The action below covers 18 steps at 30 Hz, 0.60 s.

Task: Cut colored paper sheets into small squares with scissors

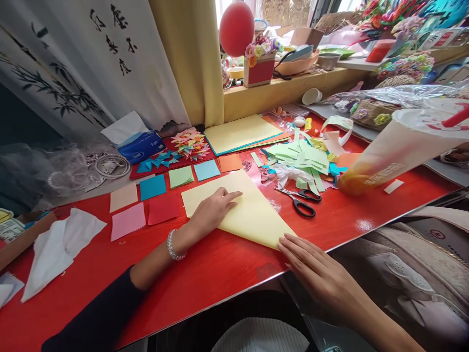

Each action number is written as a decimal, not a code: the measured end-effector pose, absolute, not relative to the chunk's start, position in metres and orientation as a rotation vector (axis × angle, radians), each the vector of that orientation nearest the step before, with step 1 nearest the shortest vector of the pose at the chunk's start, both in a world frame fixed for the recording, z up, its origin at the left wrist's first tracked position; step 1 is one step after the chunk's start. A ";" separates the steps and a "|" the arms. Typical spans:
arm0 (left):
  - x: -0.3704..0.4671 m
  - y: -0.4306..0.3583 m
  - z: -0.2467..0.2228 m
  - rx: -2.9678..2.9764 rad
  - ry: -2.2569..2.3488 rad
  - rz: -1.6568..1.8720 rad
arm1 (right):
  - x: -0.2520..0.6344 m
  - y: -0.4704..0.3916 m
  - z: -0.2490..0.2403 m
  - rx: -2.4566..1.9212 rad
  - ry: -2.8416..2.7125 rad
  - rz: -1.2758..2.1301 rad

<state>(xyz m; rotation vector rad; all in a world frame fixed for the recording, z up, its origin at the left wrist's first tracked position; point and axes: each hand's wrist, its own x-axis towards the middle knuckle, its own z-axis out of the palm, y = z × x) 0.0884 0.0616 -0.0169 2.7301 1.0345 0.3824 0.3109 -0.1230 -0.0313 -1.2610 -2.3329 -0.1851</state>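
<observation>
A large pale yellow sheet of paper [252,200] lies folded over on the red table, narrowing to a corner near the front edge. My left hand [210,210] rests on its left part, index finger stretched out and the other fingers partly bent and hidden. At the sheet's near right corner, my right hand [315,266] lies with straight fingers side by side, their tips touching the paper. Black-handled scissors [302,200] lie partly open to the right of the sheet. Left of it are small paper squares, among them a red one [163,209] and a pink one [128,221].
Green paper scraps [302,156] are heaped behind the scissors. A tilted drink cup [395,146] stands at right. Larger coloured sheets [242,134], folded paper pieces [190,143] and a tissue pack [135,142] lie at the back. Crumpled white tissue [62,244] is at left.
</observation>
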 end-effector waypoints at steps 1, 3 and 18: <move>0.089 0.064 -0.017 2.740 1.031 0.392 | 0.311 -0.123 -0.033 -1.266 -2.323 -0.183; 0.091 0.067 -0.018 2.800 1.025 0.417 | 0.313 -0.124 -0.038 -1.267 -2.320 -0.187; 0.115 0.042 -0.020 3.060 -0.009 0.354 | 0.314 -0.125 -0.051 -1.310 -2.290 -0.281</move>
